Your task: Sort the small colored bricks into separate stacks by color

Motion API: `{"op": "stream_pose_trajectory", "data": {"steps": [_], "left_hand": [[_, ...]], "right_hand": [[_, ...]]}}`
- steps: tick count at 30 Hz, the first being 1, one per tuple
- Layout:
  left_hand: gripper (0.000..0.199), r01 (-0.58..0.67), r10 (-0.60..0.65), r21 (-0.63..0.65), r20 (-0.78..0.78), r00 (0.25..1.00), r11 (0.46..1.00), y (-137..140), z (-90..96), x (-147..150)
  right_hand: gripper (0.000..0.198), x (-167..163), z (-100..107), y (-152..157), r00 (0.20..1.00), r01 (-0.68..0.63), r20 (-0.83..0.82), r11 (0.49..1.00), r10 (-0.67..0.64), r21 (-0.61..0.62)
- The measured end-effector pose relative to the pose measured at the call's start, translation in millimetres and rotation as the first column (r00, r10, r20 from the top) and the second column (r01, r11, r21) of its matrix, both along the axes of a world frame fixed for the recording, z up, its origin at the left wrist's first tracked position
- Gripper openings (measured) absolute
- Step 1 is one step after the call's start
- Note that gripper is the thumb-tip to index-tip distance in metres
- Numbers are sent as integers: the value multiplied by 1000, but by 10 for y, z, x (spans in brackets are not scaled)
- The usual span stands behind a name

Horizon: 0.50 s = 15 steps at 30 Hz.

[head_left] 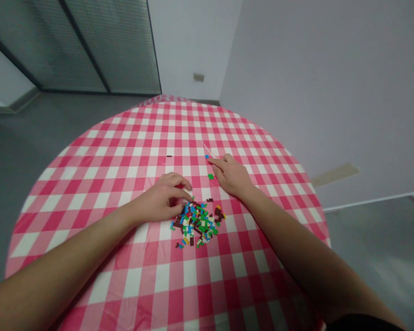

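Note:
A heap of small toy building bricks [200, 223] in green, blue, white, brown, yellow and red lies on the checked tablecloth. My left hand [167, 196] rests at the heap's upper left edge, fingers bent and apart, with the thumb and index fingertips at the bricks. Farther up the table, my right hand [232, 174] stretches its index finger to a small blue brick [207, 156]; the fingertip is at or just beside it. Below that finger lies a green brick [210, 176], close to the thumb. Nothing shows gripped in either hand.
A small dark brick [169, 156] lies apart, farther back on the left. The red-and-white tablecloth [124, 151] covers a rounded table. A pale wall [331, 92] stands close on the right, and glass panels with blinds [124, 46] stand beyond the table at the left.

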<state>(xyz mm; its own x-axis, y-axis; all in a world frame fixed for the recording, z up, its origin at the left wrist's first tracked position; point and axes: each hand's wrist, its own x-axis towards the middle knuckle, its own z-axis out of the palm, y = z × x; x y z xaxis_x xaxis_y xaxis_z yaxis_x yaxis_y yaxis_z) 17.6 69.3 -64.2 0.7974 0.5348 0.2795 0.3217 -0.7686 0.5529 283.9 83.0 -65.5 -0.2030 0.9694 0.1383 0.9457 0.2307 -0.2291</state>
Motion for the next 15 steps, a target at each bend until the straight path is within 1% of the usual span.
{"op": "stream_pose_trajectory", "data": {"steps": [10,15], "left_hand": [[13,41,-43,-59,-23,999,997,12,36,-6],[11,54,-58,-84,-46,997,995,26,53,-14]], "right_hand": [[44,15,-14,10,998,16,-55,1000,-16,4],[44,11,-6,3,998,19,-63,1000,-18,6]]}}
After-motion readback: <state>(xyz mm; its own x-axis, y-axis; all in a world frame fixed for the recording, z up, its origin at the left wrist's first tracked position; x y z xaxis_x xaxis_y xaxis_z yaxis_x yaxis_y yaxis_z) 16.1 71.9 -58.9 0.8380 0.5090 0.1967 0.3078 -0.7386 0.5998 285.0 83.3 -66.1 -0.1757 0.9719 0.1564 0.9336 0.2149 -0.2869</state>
